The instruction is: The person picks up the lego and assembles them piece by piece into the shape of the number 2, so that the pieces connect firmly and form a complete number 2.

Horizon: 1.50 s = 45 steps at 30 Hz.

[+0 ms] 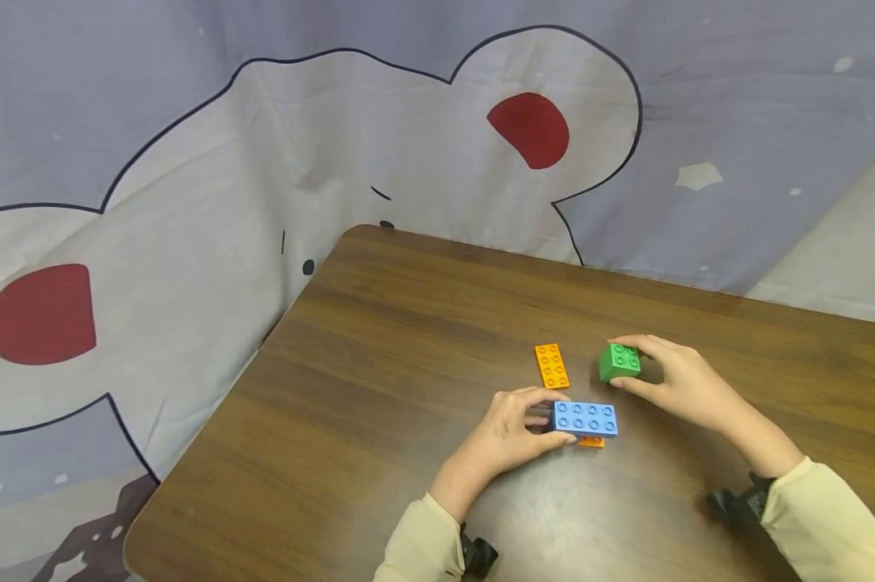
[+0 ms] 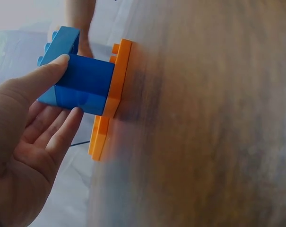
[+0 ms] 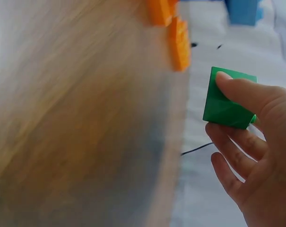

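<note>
My left hand [image 1: 508,428] grips a stack of toy building bricks between thumb and fingers. At its top is a light blue brick [image 1: 585,419] with two rows of studs. The left wrist view shows a darker blue brick [image 2: 86,82] under it and an orange plate [image 2: 120,78] at the bottom. In the head view most of that plate is hidden beneath the blue. My right hand [image 1: 681,380] pinches a small green brick [image 1: 619,362], thumb on one side and fingertips on the other. The right wrist view shows this green brick [image 3: 228,101] held off the tabletop.
A second orange plate [image 1: 551,366] lies studs up on the brown wooden table [image 1: 379,364], just beyond the blue stack and left of the green brick. Behind the table's far edge hangs a printed cloth [image 1: 408,137], which also runs along the left side.
</note>
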Tool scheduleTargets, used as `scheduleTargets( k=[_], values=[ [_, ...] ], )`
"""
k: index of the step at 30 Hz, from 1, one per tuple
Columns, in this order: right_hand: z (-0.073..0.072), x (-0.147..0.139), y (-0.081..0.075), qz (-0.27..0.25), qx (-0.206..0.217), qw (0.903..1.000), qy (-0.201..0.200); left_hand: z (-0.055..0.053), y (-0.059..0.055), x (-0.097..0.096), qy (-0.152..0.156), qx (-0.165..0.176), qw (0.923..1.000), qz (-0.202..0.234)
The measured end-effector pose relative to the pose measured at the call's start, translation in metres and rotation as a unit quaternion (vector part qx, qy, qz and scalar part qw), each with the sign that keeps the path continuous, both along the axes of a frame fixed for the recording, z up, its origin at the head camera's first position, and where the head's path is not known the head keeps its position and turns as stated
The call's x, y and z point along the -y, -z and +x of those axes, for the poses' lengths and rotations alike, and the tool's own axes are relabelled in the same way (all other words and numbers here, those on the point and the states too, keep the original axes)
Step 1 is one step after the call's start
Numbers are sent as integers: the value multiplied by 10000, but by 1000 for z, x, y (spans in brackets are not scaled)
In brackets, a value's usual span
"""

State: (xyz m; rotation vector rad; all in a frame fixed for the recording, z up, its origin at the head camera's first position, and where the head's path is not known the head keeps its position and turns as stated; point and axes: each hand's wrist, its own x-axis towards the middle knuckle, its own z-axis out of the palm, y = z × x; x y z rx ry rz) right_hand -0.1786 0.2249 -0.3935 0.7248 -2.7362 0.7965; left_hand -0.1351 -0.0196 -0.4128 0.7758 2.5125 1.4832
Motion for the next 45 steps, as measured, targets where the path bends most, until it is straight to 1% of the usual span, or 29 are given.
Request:
scheduleTargets(
  k=[3, 6, 8, 11, 14, 17, 21, 24, 27, 30, 33, 37, 44, 45],
  values=[
    [9, 6, -10, -105, -104, 9999, -84, -1, -1, 0, 124, -171, 9998, -46],
    [18, 11, -18, -137, -249, 9994, -201, -1, -3, 1, 308, -485, 9980, -266],
    [23, 14, -22, -132, -341, 9989, -305, -2, -4, 2, 415, -701, 9955, -484],
    [30, 15, -25, -126, -408, 9983, -389, -2, -5, 2, 525, -848, 9931, -624],
    [35, 15, -25, -142, -409, 9982, -405, -3, -4, 1, 585, -907, 9920, -648],
    [40, 15, -24, -226, -300, 9983, -452, -3, -3, 1, 641, -926, 9917, -616],
    [46, 16, -25, -408, -134, 9970, -648, -3, -3, 1, 675, -955, 9914, -578],
    [48, 17, -26, -491, -137, 9956, -787, -3, -4, 1, 660, -975, 9912, -599],
    [50, 17, -26, -450, -190, 9955, -812, -2, -4, 1, 635, -984, 9911, -640],
    [52, 18, -26, -292, -248, 9961, -792, -2, -4, 2, 625, -979, 9910, -660],
    [55, 17, -24, -168, -165, 9966, -786, -1, -4, 2, 604, -949, 9912, -697],
    [59, 19, -24, -181, -27, 9969, -770, 0, -4, 2, 540, -930, 9915, -726],
    [60, 22, -22, -224, -543, 9954, -761, 0, -3, 1, 484, -1160, 9888, -808],
    [60, 23, -22, -236, -562, 9954, -740, 0, -2, 1, 483, -1194, 9883, -822]
  ],
)
